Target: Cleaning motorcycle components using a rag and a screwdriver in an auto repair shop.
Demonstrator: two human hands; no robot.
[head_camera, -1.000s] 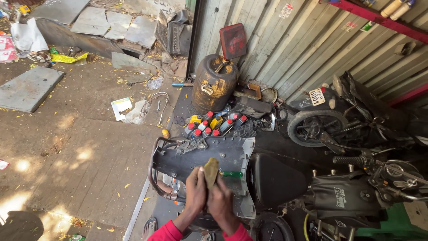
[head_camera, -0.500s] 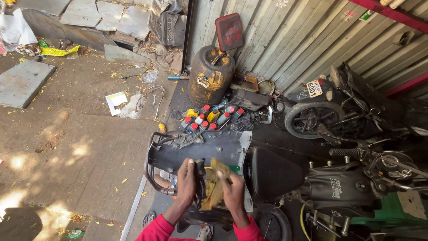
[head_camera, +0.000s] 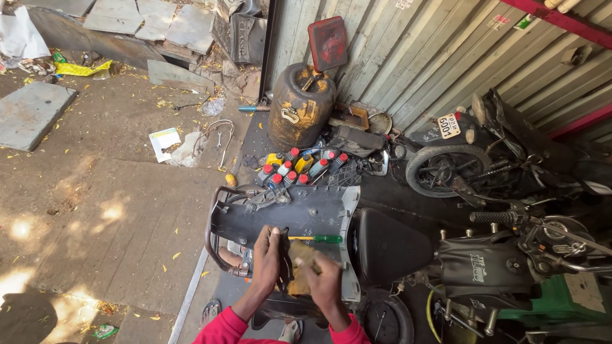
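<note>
**Both hands on the bared rear frame of the motorcycle**

My left hand [head_camera: 268,258] is closed around a dark, flat part that stands up off the stripped tail section [head_camera: 287,216], fingers wrapped over its top edge to keep it from shifting. My right hand [head_camera: 325,280] is clenched on a grimy yellowish rag or pad [head_camera: 298,267], pressed down just right of the left hand, so the two nearly touch. What lies under the rag I cannot tell.

A screwdriver with a green handle [head_camera: 317,239] lies across the frame just beyond my knuckles, parked within easy reach and flat enough not to roll off. The black seat [head_camera: 389,245] sits immediately to the right, with the tank and handlebar further right.

Farther away, a cluster of small bottles with red and yellow caps [head_camera: 296,167] stands on the ground at the foot of a stained yellow drum [head_camera: 299,105], against the corrugated metal wall [head_camera: 408,57]. A second motorcycle [head_camera: 484,153] leans by that wall on the far right. To the left the ground is dusty paving with scattered litter and a grey slab [head_camera: 29,114].
</note>
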